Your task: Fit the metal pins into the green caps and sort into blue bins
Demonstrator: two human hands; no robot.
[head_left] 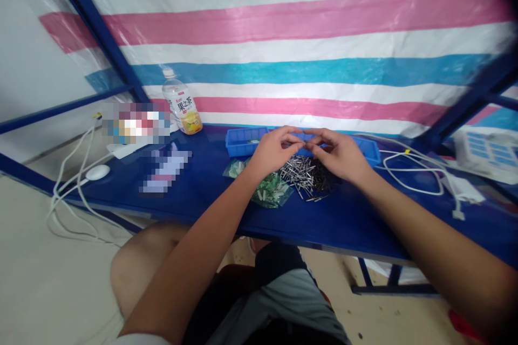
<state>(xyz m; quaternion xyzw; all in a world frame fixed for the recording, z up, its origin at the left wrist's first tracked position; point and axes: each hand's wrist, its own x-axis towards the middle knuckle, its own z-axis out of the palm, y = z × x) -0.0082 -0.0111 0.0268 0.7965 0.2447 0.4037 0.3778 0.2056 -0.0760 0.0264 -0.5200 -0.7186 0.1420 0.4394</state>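
Dark blue covers the smooth, flat tabletop [210, 167], where a loose heap of thin, shiny metal pins [302, 175] lies. The bare left hand [277, 148] and the bare right hand [339, 155] meet nearly fingertip to fingertip above the heap's far side, in front of a blue plastic compartment tray [244, 147]. Thumbs and forefingers are drawn narrow; I cannot tell what, if anything, sits between them. A small piece held only by fingertips could slip and get lost among the pins. The heap has no rim around it, so a brushing wrist could scatter pins across the slick surface. Beside the pins, a crumpled, green-tinted clear plastic bag [275, 194] of small pale pieces shows at the left forearm; a snag there could spill its contents into the heap. The loose, looped white cable [413, 193] might likewise catch the right forearm.
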